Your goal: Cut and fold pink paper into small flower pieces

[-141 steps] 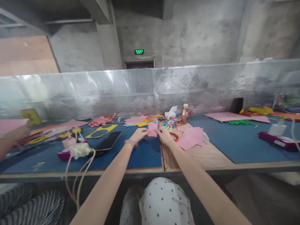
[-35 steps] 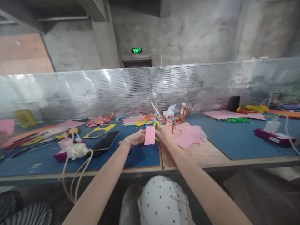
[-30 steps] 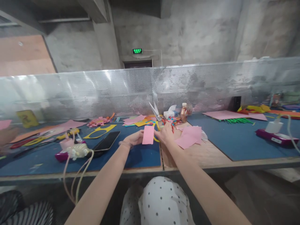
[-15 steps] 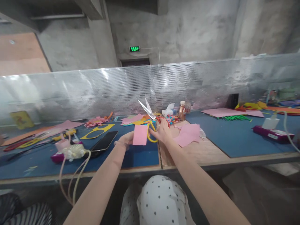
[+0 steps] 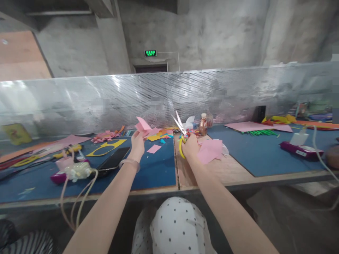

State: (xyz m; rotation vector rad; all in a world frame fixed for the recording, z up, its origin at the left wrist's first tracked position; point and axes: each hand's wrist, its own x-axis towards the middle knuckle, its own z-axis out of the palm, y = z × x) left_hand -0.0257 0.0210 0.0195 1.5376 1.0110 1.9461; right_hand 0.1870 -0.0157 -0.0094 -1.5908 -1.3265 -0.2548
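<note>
The pink paper [image 5: 143,124] is up above the blue mat [image 5: 157,171], pinched in the left hand [image 5: 137,144], which is nearly closed. The right hand [image 5: 191,145] curls round the handle end of the scissors [image 5: 183,131], and the blades are spread apart, pointing up and away. A little pink piece [image 5: 154,149] lies flat on the mat between the hands. More pink sheets [image 5: 211,151] lie just beside the right hand, and a black phone [image 5: 116,158] lies near the left

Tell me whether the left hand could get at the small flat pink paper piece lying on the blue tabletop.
Probably yes: the small flat pink paper piece lies close beside the left hand, with nothing seen over it, though the held pink paper in its grip may hamper this.
</note>
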